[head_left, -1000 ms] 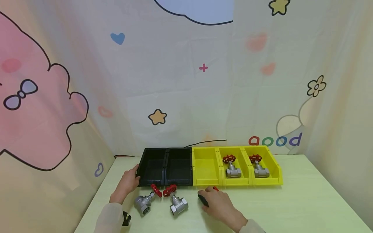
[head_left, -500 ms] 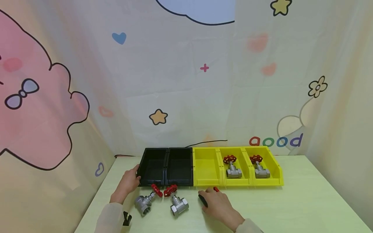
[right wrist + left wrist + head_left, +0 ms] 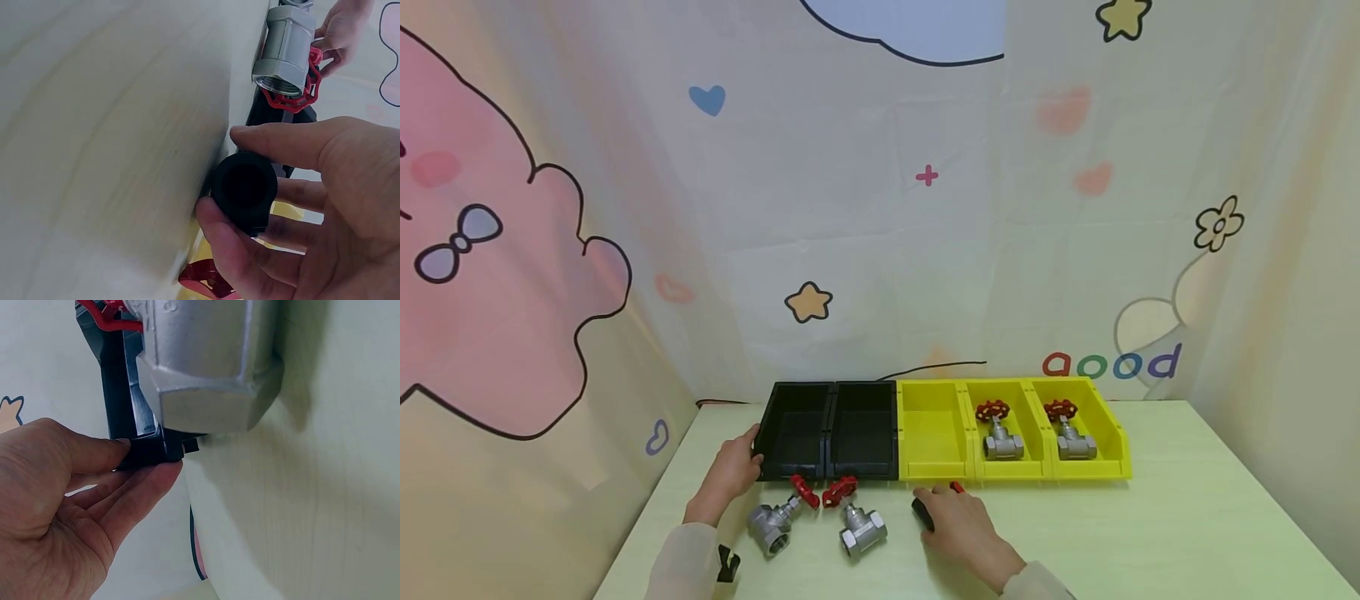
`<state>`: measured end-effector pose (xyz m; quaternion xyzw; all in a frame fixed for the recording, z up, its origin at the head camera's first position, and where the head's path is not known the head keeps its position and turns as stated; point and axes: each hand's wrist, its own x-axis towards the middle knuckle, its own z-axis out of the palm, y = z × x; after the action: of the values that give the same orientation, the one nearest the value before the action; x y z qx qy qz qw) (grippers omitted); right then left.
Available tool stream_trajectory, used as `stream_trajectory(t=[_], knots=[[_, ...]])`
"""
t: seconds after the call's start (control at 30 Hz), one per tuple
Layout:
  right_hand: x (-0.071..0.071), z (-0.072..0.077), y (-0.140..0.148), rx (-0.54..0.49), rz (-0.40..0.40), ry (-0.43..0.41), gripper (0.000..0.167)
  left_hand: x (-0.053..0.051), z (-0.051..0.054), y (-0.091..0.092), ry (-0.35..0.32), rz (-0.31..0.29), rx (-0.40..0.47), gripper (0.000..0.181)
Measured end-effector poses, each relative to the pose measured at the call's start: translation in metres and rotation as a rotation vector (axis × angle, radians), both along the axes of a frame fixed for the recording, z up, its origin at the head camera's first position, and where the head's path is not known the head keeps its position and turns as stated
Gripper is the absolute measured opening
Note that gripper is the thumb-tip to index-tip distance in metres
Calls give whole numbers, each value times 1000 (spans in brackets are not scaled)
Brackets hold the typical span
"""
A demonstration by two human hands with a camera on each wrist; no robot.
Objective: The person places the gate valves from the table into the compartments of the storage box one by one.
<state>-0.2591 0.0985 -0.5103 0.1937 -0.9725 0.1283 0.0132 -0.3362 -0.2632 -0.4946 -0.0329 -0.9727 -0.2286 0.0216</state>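
My left hand pinches the outer front corner of the leftmost black bin; the left wrist view shows thumb and fingers on the bin's edge. My right hand holds a black valve with a hollow round end and a red handle, low over the table in front of the yellow bins; most of it is hidden by the hand in the head view. Between the hands lie two silver gate valves with red handwheels, the left valve and the right valve.
A second black bin and several yellow bins stand in a row at the back. The two rightmost yellow bins each hold a gate valve, one and another. A black clip-like object is beside the left sleeve.
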Motion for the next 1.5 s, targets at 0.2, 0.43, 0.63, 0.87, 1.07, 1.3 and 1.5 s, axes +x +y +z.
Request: stream_trajectory(t=[0.2,0.43,0.63,0.87,1.07,1.3,1.5], knots=[[1,0,0,2,4,0,45,2,1,1,7,2,2,60],[5,4,2,37,32,67,39,1,0,0,23,3,-9,61],[8,7,4,19,39,64,42,1,-1,0,26,-1,-12,61],[12,9,7,-3,53,42,44,1,-2,-1,0,2,1,62],[14,11,10,-15,94,55,44,1,-1,-1,-13,8,9,62],[17,15,12,-35,160,74,44,1,-1,0,-1,1,1,62],[18,17,14,-23,178,81,41,2,-1,-1,-19,1,29,62]])
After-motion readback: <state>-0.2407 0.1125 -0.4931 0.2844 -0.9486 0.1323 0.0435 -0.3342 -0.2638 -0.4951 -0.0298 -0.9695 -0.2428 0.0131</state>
